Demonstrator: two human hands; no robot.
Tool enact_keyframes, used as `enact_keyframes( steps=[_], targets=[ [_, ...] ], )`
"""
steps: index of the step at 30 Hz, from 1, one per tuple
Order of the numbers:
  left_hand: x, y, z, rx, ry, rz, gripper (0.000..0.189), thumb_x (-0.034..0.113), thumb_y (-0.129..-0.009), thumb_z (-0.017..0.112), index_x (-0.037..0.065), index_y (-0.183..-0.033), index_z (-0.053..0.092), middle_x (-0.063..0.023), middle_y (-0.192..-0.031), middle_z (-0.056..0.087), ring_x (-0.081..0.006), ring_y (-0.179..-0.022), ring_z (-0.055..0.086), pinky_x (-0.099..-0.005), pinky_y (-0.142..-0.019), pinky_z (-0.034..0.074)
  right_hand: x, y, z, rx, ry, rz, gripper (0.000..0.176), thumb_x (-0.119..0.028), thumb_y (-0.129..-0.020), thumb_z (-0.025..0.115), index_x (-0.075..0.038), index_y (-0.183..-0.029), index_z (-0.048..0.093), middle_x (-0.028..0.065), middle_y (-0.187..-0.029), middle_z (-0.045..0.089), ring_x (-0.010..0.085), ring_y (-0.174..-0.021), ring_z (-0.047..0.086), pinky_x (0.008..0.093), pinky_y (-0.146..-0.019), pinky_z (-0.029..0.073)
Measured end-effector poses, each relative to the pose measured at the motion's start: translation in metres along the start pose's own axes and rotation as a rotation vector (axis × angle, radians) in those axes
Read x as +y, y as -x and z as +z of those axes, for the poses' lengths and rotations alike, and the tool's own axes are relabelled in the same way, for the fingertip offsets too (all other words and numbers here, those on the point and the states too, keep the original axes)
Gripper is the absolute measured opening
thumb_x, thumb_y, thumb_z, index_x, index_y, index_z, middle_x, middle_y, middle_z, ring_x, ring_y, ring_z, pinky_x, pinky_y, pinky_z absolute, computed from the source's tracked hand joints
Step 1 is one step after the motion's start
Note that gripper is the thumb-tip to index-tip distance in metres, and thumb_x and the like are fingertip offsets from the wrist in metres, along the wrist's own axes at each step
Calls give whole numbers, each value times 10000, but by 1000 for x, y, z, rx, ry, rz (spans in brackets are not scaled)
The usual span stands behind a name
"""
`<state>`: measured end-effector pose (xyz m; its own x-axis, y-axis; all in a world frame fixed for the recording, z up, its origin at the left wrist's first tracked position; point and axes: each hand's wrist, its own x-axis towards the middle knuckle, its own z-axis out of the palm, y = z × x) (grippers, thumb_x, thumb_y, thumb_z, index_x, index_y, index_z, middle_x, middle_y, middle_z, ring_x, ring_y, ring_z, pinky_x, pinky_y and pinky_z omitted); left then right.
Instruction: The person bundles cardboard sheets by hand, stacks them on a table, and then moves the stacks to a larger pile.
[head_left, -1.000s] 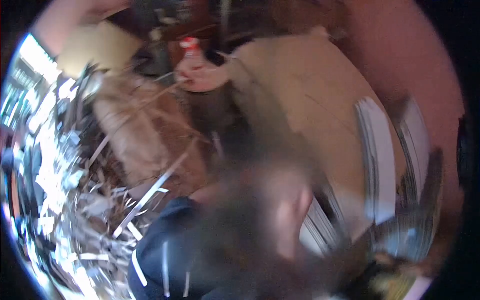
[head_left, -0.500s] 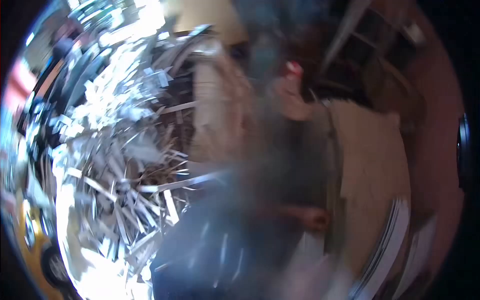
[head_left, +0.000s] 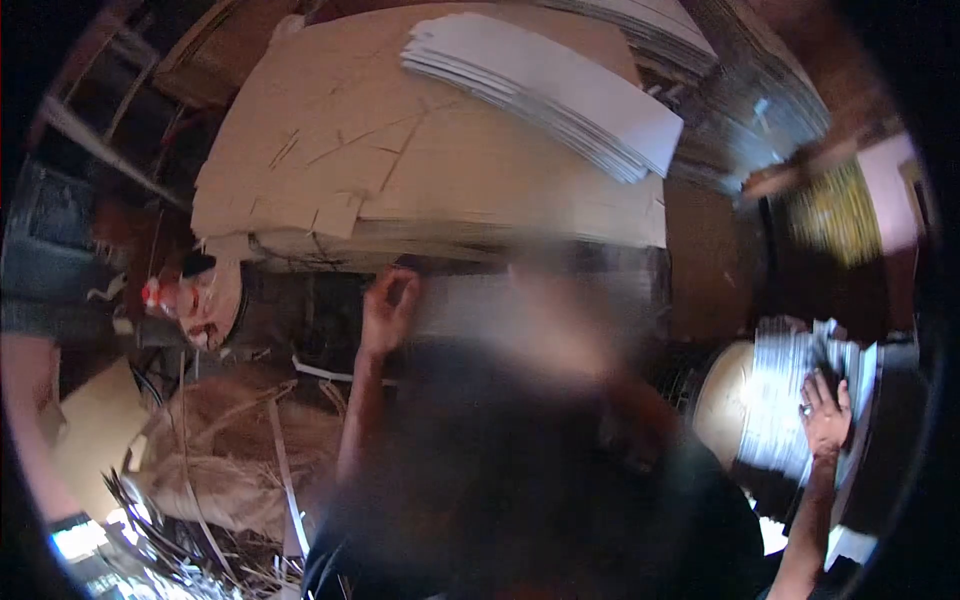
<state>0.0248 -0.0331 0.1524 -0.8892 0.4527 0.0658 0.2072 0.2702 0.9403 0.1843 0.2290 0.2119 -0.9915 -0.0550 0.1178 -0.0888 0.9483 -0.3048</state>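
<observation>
My left hand (head_left: 390, 305) is raised just below the front edge of a large brown cardboard stack (head_left: 330, 130). Its thumb and fingers curl together in a ring; what they hold, if anything, does not show. My right hand (head_left: 560, 325) is smeared by motion in front of the same edge, beside a pale, blurred surface (head_left: 460, 300), and its fingers cannot be made out. On top of the cardboard lies a pile of long white sheets (head_left: 550, 85). At the right, another hand (head_left: 826, 410), apparently a co-worker's, rests with spread fingers on a stack of white sheets (head_left: 775, 395).
A brown bundle (head_left: 230, 440) lies at the lower left, with loose paper strips (head_left: 285, 480) about it. A round tan piece (head_left: 725, 400) sits beside the right stack. A blurred yellow item (head_left: 835, 215) stands at the far right. Dark shelving (head_left: 110, 150) is at the left.
The view has swung away from the bright heap of shredded paper strips to the cardboard stack, now ahead. My left hand and the hand on the right stack now show clearly.
</observation>
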Motion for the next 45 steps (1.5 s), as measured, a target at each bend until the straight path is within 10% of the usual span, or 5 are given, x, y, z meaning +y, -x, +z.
enact_keyframes(
  steps=[17, 21, 34, 42, 45],
  targets=[
    [-57, 3, -24, -183, -474, -212, 427, 400, -958, 653, 1, -1109, 633, -148, -893, 672, -171, -862, 653, -360, -772, 521, -4, 66, -18, -218, -118, -156, 684, -594, -765, 752, -37, -1137, 614, 138, -1080, 571, 292, -1004, 557, 464, -869, 450],
    [-27, 10, -8, -188, -346, -367, 514, 464, -907, 698, 11, -1143, 637, -180, -922, 671, -240, -909, 659, -399, -802, 513, 0, 1, -55, 306, -262, -114, 574, -543, -868, 705, 15, -968, 616, 161, -924, 600, 299, -851, 605, 421, -738, 479],
    [-42, 18, -36, -370, 2, -390, 583, 349, -760, 884, 26, -1164, 614, -60, -947, 674, -155, -856, 603, -345, -773, 520, 125, -39, 152, -917, -309, 195, 1161, -882, -651, 620, 14, -1382, 523, 273, -1380, 547, 381, -1258, 559, 454, -1041, 459],
    [-73, 16, -57, -609, 59, -508, 580, 308, -798, 868, 52, -1245, 602, -94, -1151, 682, -174, -1036, 620, -358, -913, 511, 79, -45, 41, -1401, -512, 96, 1221, -920, -639, 606, 60, -1365, 549, 291, -1349, 567, 416, -1234, 566, 454, -995, 495],
    [-73, 22, -47, -664, 122, -643, 640, 452, -898, 738, 29, -1347, 568, -118, -1235, 669, -202, -1118, 614, -359, -975, 489, 135, 62, -139, -750, -222, 293, 1162, -874, -654, 624, 54, -1351, 558, 279, -1344, 570, 408, -1231, 566, 460, -1003, 486]
  ],
)
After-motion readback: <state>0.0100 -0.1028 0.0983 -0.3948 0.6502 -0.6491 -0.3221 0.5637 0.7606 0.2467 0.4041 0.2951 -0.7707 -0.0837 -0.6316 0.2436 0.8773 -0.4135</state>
